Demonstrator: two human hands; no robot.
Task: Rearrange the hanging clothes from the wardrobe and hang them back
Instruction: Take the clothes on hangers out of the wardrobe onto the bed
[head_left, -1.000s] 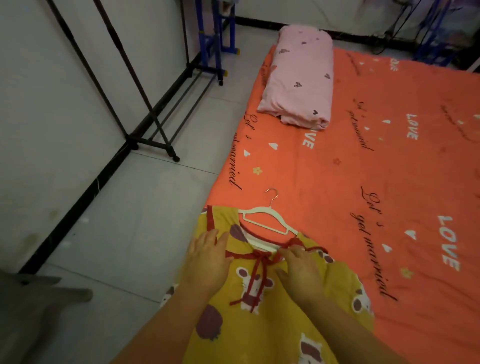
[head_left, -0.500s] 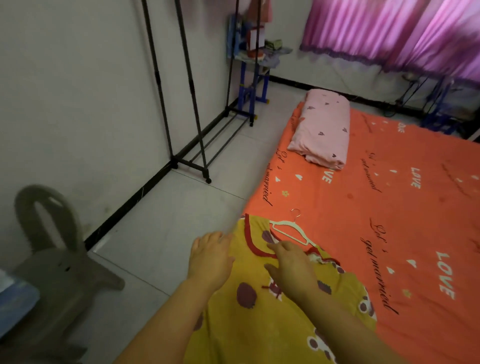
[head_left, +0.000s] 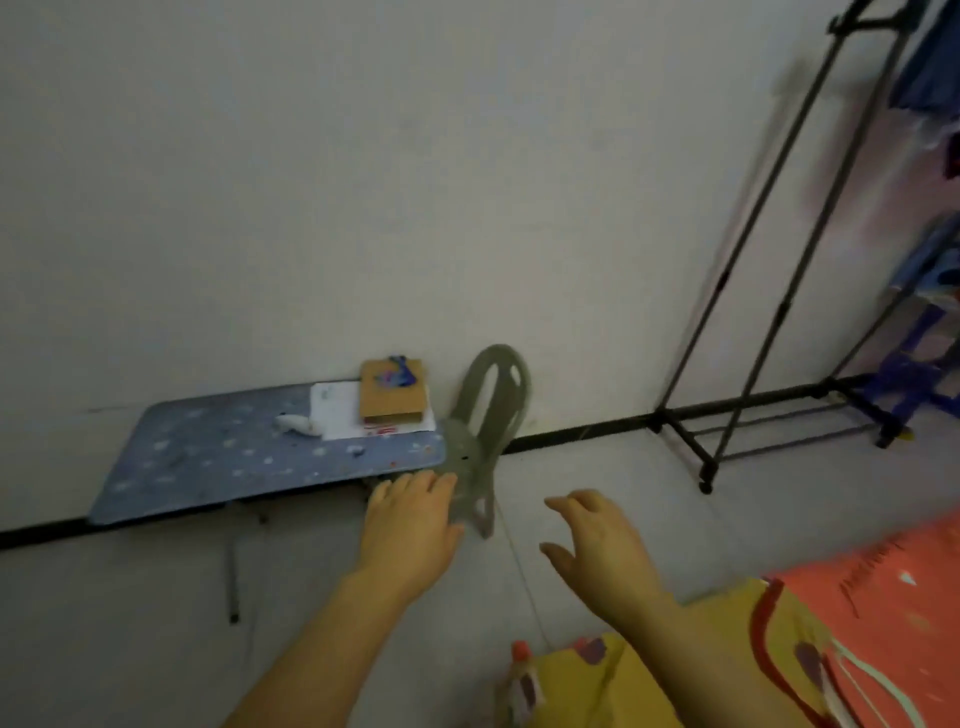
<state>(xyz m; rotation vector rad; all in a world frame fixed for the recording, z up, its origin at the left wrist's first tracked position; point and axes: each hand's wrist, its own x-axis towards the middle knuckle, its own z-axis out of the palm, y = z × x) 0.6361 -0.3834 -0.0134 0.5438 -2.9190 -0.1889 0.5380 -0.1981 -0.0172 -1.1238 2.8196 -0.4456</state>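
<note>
A low table (head_left: 234, 457) stands by the wall. The left hand (head_left: 410, 525) and right hand (head_left: 597, 551) hover over the floor, fingers spread, holding nothing. The yellow dress (head_left: 649, 675) lies below the right hand, on the orange bedsheet (head_left: 893, 587), untouched.

No text could be read with certainty. Dark cursive lettering ran along the orange bedsheet (head_left: 883, 597) near its left edge but was too blurred to make out, and red marks on the white paper (head_left: 340, 415) at the back right corner of the blue table (head_left: 208, 467) were also illegible.
</note>
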